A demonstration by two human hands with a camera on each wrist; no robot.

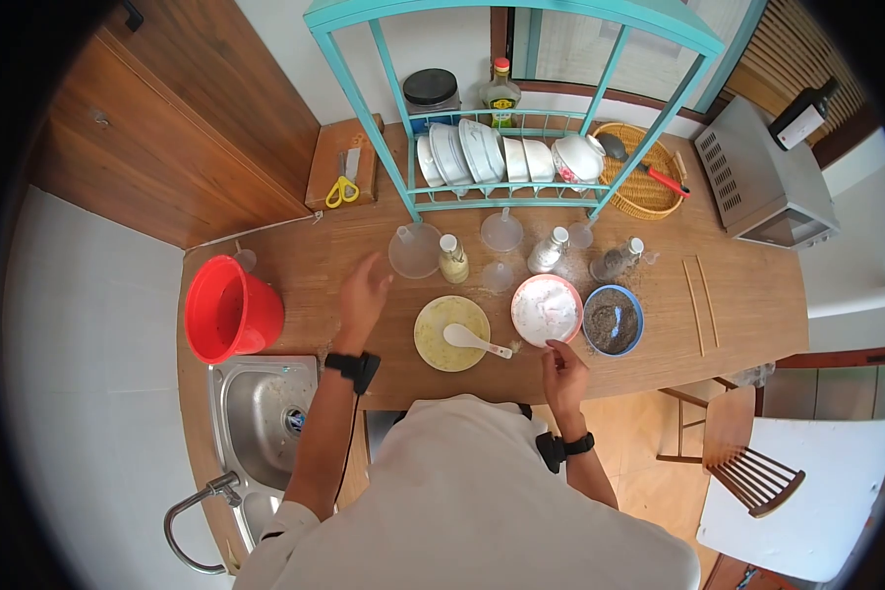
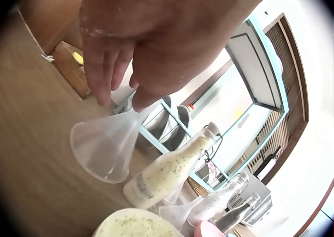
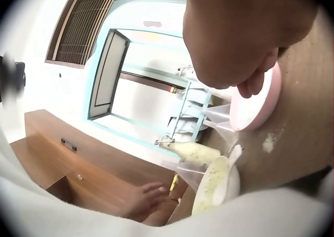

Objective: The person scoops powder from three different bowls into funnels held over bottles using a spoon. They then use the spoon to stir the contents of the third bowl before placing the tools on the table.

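My left hand (image 1: 362, 300) is over the table's left part, fingers loosely extended and holding nothing. Just right of it a large clear funnel (image 1: 415, 251) stands mouth down; in the left wrist view my fingertips overlap its spout. A stoppered bottle (image 2: 169, 169) of pale, speckled contents is beside the funnel. In front lies a bowl (image 1: 431, 359) of yellowish, speckled contents with a white spoon (image 1: 472, 340) across it. My right hand (image 1: 565, 379) hangs loosely curled, fingertips right at the near rim of a pink bowl (image 3: 271, 104) of white powder.
Behind are bottles of white powder (image 1: 548, 251) and dark grains (image 1: 615, 261), with smaller funnels (image 1: 501, 232). A blue bowl (image 1: 613, 321) of dark grains and chopsticks (image 1: 700, 305) lie right. A teal dish rack (image 1: 506, 200) stands behind; a red bucket (image 1: 265, 315) and sink (image 1: 251, 403) are left.
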